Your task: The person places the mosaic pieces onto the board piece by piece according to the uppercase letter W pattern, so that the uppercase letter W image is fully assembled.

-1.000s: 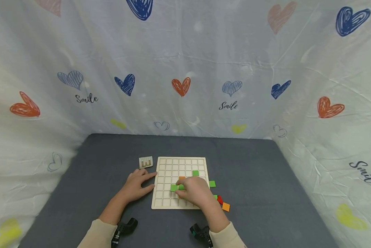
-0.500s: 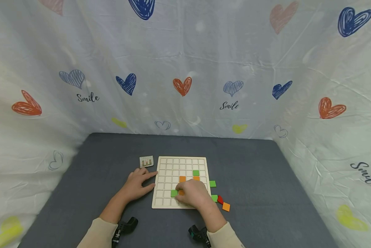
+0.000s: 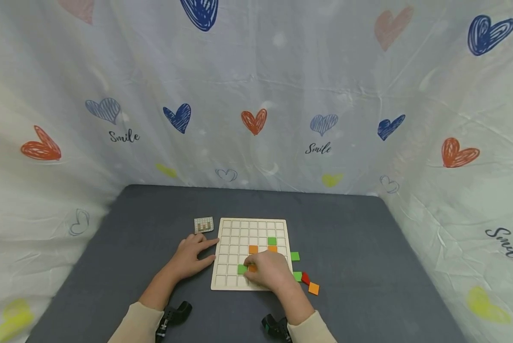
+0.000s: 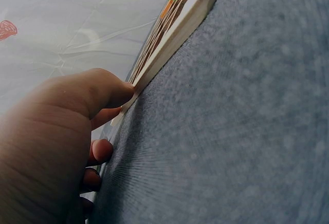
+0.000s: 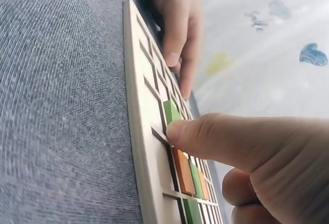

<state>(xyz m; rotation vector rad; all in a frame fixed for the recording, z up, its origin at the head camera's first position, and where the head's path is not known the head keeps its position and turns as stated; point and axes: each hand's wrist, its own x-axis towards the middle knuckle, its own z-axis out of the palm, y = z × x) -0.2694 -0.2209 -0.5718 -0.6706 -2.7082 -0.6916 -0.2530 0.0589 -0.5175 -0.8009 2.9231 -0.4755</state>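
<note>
A pale wooden grid board point(image 3: 232, 229) lies on the dark table with several green and orange square tiles in its cells. My right hand point(image 3: 270, 270) is over its lower middle, thumb and index finger pinching a green tile point(image 3: 241, 269). In the right wrist view the thumb touches that tile point(image 5: 171, 111), with an orange tile point(image 5: 183, 172) beside it. My left hand point(image 3: 190, 256) rests at the board's left edge, fingers spread; in the left wrist view its thumb point(image 4: 121, 93) touches the rim. The right hand hides some cells.
Right of the board lie two loose green tiles, one farther back point(image 3: 295, 256), a red piece point(image 3: 305, 278) and an orange tile point(image 3: 314, 288). A small printed pattern card point(image 3: 203, 224) lies behind the left hand. A curtain with hearts surrounds the table.
The green tile at my right fingertips has shifted one row nearer to me, and the right hand moved with it. The left hand stays at the board's edge.
</note>
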